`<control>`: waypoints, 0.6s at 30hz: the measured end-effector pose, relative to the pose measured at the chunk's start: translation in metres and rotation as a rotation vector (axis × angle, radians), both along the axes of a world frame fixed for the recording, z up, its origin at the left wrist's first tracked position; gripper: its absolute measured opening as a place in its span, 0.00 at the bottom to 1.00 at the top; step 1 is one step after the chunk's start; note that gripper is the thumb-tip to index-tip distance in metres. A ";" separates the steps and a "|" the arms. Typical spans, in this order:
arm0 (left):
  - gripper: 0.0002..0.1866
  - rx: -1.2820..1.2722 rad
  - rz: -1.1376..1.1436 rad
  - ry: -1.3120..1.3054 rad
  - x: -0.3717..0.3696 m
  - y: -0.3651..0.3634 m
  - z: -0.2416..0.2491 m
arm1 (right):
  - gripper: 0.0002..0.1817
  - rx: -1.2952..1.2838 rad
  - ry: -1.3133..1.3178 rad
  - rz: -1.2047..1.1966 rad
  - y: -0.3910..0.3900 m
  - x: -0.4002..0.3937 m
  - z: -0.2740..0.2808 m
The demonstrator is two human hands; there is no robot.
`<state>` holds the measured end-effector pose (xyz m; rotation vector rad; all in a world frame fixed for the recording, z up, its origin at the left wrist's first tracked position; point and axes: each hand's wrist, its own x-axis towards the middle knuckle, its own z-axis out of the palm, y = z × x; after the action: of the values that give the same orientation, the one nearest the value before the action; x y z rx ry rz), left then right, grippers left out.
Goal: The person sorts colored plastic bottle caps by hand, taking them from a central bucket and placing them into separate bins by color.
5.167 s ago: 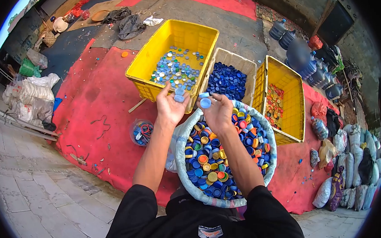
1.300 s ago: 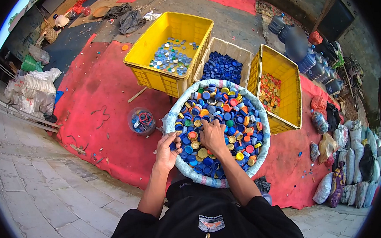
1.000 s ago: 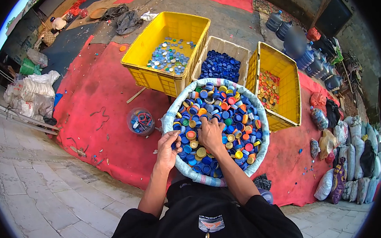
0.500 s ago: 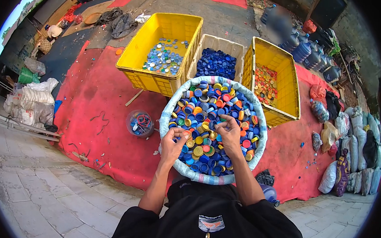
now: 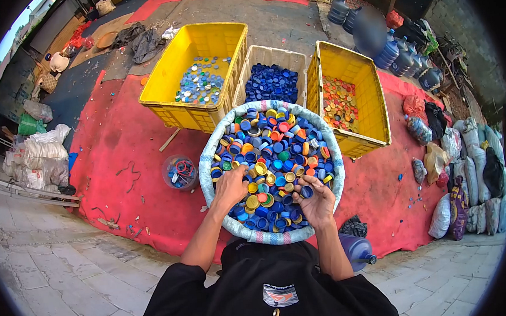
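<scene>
A round sack with a rolled pale-blue rim [image 5: 205, 161] stands in front of me, heaped with bottle caps [image 5: 275, 148] in blue, yellow, orange, red and green. Over the left part of the heap is my left hand [image 5: 230, 188], its fingers curled together and touching the caps; whatever they grip is hidden. My right hand [image 5: 317, 200] is at the lower right of the heap, palm partly turned up. Between its thumb and fingers is a dark blue bottle cap [image 5: 306, 191].
Beyond the sack stand a yellow crate [image 5: 166, 105] with pale caps, a white crate [image 5: 239, 95] with blue caps and another yellow crate [image 5: 372, 116] with orange-red caps. A clear tub [image 5: 180, 173] sits left on the red mat [image 5: 116, 201]. Filled sacks [image 5: 476, 167] line the right.
My right hand has drawn back toward me, turned partly palm up, and now shows a dark blue cap. My left hand has reached slightly forward; the orange-red cap at its fingertips no longer shows.
</scene>
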<state>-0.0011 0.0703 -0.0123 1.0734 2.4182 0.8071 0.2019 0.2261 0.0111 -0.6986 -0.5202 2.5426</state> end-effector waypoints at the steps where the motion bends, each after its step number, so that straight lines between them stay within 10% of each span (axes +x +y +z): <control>1: 0.22 -0.021 0.007 -0.006 0.000 0.001 -0.002 | 0.20 0.002 0.000 -0.006 0.000 0.003 0.001; 10: 0.18 -0.051 0.067 -0.047 0.001 0.004 -0.002 | 0.18 0.405 -0.339 0.116 -0.001 0.013 -0.002; 18: 0.14 0.264 0.224 -0.209 0.000 -0.011 -0.016 | 0.21 1.510 -0.688 0.257 -0.001 0.008 0.005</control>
<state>-0.0009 0.0594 -0.0282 0.7665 2.3235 1.2753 0.2098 0.2256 0.0162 -0.7955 -2.4041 1.2528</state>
